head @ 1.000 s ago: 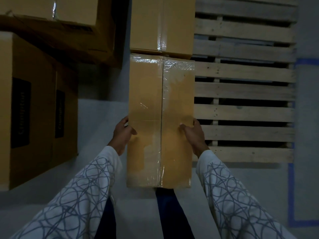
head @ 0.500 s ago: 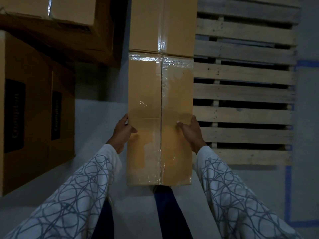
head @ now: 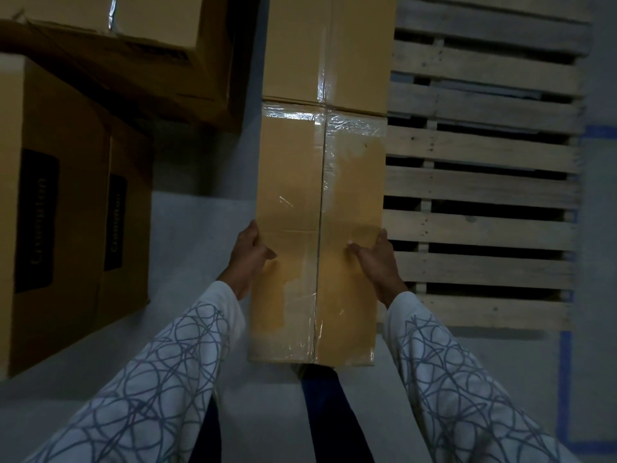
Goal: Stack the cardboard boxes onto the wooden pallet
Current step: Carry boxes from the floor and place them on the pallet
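A long taped cardboard box (head: 317, 208) is held between my hands over the left edge of the wooden pallet (head: 480, 192). My left hand (head: 248, 255) grips its left side, thumb on top. My right hand (head: 375, 259) grips its right side, thumb also on the top face. The far end of the held box meets a second cardboard box (head: 327, 48) that lies on the pallet's far left part. The near end of the held box reaches past the pallet's front edge, above my legs.
Large cardboard boxes with black labels (head: 63, 208) stand on the floor at the left, with more boxes (head: 127, 45) behind them. Blue tape lines (head: 564, 389) mark the grey floor at the right. The pallet's slats to the right are bare.
The held box has slid slightly forward, closing up against the far box. My hands keep the same grip on its sides.
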